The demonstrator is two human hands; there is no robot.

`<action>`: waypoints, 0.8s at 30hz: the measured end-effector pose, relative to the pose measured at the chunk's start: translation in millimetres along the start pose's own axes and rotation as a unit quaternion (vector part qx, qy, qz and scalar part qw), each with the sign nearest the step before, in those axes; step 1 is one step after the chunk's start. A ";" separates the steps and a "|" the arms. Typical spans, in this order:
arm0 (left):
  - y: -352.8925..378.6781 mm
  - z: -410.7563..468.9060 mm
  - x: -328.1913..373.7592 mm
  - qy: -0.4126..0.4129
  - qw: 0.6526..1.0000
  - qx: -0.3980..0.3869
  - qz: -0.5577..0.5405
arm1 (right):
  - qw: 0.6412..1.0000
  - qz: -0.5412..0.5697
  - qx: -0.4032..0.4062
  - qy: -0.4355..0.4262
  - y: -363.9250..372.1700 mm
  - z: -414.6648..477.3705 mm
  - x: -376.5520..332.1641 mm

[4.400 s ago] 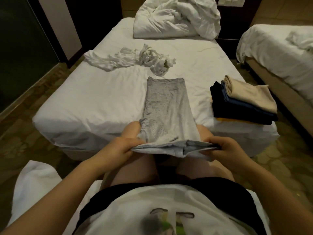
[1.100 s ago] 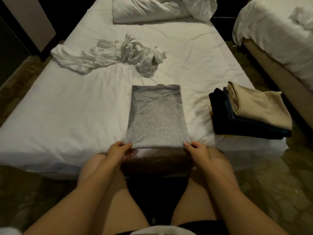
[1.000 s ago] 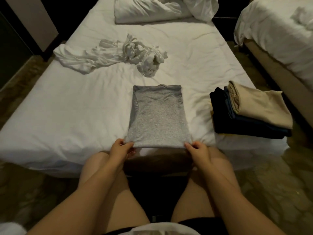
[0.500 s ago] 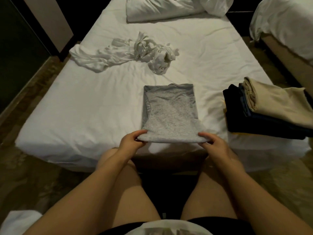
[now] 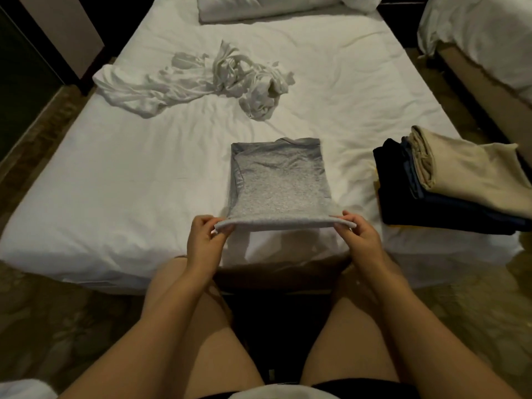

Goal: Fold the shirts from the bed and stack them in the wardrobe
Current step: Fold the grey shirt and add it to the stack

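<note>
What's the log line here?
step: fold grey shirt | left hand: pinches near-left corner | right hand: pinches near-right corner | near edge: lifted | folded stack: right of shirt | white garment: unfolded

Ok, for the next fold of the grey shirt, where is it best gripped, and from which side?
At its two near corners, from the person's side, as the left hand and right hand pinch it. The grey shirt lies as a strip running away across the bed, so raising that edge should fold it over.

Open bed left, clothes stack (right) close
</note>
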State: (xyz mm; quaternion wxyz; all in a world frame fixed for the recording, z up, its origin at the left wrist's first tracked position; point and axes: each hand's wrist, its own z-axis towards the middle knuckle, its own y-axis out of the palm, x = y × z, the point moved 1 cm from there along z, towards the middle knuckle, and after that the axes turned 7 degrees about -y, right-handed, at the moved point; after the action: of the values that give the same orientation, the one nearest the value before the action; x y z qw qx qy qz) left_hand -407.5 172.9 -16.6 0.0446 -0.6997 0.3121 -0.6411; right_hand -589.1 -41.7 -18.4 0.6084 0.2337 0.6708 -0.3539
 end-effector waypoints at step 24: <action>27.5 56.0 51.9 0.064 0.992 0.076 0.080 | 0.976 -0.188 0.107 -0.032 15.8 67.5 -22.7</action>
State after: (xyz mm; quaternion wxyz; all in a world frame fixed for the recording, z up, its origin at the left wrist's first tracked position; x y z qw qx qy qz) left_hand -367.1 106.3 6.1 0.1286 -0.6246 0.3196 -0.7008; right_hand -530.1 -80.1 0.3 0.5234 0.1557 0.6411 -0.5393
